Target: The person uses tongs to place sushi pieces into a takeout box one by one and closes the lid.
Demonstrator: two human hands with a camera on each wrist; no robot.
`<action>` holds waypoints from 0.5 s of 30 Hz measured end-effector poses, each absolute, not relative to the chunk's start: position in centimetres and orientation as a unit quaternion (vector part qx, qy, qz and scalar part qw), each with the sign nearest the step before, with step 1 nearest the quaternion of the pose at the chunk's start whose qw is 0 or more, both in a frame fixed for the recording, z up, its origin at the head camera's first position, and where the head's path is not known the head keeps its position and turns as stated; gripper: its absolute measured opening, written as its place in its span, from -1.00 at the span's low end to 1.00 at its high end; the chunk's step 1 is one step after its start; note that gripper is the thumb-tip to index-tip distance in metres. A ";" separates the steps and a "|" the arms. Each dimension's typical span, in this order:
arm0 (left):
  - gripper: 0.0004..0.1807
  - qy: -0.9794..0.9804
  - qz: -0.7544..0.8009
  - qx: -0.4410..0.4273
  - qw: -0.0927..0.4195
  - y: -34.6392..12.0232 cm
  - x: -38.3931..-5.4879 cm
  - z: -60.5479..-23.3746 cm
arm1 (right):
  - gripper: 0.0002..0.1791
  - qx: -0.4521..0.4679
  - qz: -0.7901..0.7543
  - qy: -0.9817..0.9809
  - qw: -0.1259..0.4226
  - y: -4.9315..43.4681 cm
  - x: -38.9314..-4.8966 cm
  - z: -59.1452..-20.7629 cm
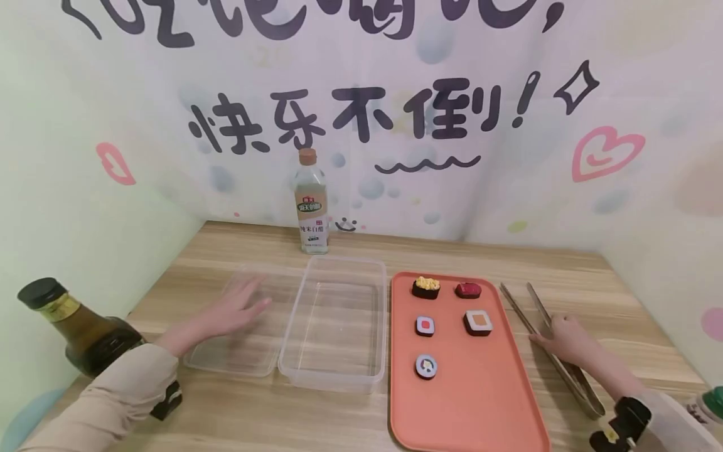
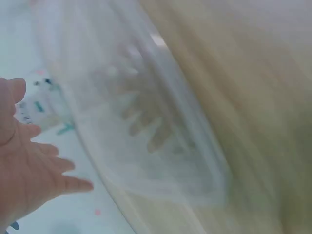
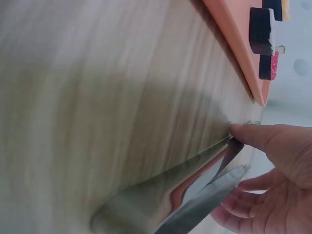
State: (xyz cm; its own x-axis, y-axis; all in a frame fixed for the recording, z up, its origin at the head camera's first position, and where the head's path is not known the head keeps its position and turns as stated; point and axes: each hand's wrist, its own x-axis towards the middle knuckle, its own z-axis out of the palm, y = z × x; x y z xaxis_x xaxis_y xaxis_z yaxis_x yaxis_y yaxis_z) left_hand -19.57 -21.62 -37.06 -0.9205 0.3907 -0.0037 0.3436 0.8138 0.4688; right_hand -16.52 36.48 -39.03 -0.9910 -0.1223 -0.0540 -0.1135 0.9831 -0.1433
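Note:
My left hand (image 1: 237,311) hovers with spread fingers over a clear plastic lid (image 1: 248,351), which lies flat left of the clear plastic box (image 1: 333,376). In the left wrist view the lid (image 2: 146,175) is blurred and mirrors the fingers. At the right, my right hand (image 1: 570,342) grips metal tongs (image 1: 576,383) lying on the table. The right wrist view has the thumb against one arm of the tongs (image 3: 204,192) and curled fingers beside the other. The tongs' arms stand apart.
An orange tray (image 1: 463,402) holds several sushi pieces, including a square roll (image 1: 477,322) and a round roll (image 1: 426,366). A clear vinegar bottle (image 1: 312,220) stands at the back. A dark bottle (image 1: 101,339) is beside the left forearm; a green-capped container (image 1: 712,402) sits far right.

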 end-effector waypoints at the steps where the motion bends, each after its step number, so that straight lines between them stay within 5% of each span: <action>1: -0.30 0.944 0.260 0.197 0.056 -21.3 -19.7 -36.9 | -0.54 -0.062 -0.072 0.995 0.036 36.4 -16.6 -39.0; 10: -0.29 0.847 0.470 0.121 0.215 -17.6 -20.7 -35.4 | -0.60 -0.113 -0.093 0.988 0.043 36.6 -17.5 -38.4; 15: -0.30 0.806 0.532 0.076 0.249 -16.8 -21.1 -35.9 | -0.60 -0.133 -0.104 0.986 0.005 35.4 -18.1 -37.3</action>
